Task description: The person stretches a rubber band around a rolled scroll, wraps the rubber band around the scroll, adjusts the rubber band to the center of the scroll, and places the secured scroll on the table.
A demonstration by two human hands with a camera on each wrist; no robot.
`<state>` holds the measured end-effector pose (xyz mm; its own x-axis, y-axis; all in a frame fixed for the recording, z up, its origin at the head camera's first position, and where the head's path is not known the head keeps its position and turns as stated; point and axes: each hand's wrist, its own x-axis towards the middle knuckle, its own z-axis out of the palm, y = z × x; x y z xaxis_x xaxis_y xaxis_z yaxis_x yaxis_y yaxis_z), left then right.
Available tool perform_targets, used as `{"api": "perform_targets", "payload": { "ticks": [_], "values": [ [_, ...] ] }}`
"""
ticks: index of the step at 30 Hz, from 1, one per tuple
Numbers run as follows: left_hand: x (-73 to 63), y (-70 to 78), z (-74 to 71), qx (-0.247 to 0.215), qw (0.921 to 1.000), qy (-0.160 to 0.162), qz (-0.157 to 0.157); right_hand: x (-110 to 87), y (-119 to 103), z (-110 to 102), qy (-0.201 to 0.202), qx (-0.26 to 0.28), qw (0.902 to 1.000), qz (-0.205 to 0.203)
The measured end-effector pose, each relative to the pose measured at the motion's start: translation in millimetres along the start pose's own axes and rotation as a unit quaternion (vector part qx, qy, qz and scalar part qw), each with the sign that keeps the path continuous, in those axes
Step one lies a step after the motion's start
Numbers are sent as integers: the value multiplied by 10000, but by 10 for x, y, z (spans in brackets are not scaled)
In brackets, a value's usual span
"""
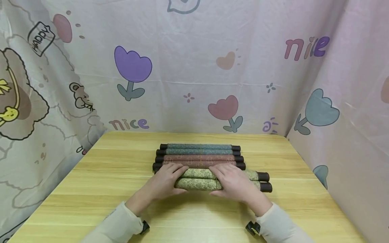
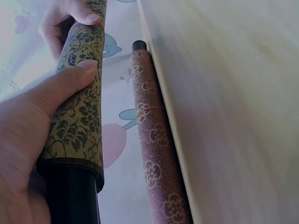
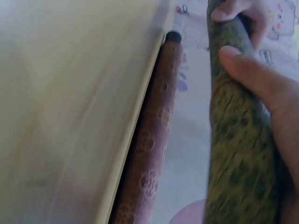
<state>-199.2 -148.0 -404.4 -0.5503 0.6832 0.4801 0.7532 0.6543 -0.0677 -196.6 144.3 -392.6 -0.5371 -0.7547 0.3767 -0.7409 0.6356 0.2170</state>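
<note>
Two yellow-green patterned rolled scrolls (image 1: 197, 184) with dark end knobs lie side by side between the hands, lifted above the table. My left hand (image 1: 165, 179) grips them near their left end, its thumb (image 2: 77, 79) along the near scroll. My right hand (image 1: 232, 180) holds them right of the middle, and their dark right ends (image 1: 266, 187) stick out past it. In the right wrist view, a thin cord circles the patterned scroll (image 3: 238, 140). The fingers on the far side are partly hidden.
Behind the held pair, two red scrolls (image 1: 182, 158) and two blue scrolls (image 1: 182, 152) lie in parallel on the wooden table (image 1: 106, 168). A thin tie crosses the blue ones. A printed curtain (image 1: 182, 67) hangs behind and at both sides.
</note>
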Motion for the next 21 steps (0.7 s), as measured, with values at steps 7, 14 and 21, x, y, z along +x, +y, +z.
{"api": "perform_targets", "payload": {
  "ticks": [7, 14, 21],
  "values": [
    [-9, -6, 2, -83, 9998, -36, -159, -39, 48, -79, -434, 384, 9972, 467],
    [-8, -30, -11, -154, 9997, 61, -175, -58, 106, -115, -487, 278, 9967, 583],
    [-8, 16, 28, 52, 9999, 92, 124, -15, -11, 5, -159, -66, 9998, 132]
  ]
}}
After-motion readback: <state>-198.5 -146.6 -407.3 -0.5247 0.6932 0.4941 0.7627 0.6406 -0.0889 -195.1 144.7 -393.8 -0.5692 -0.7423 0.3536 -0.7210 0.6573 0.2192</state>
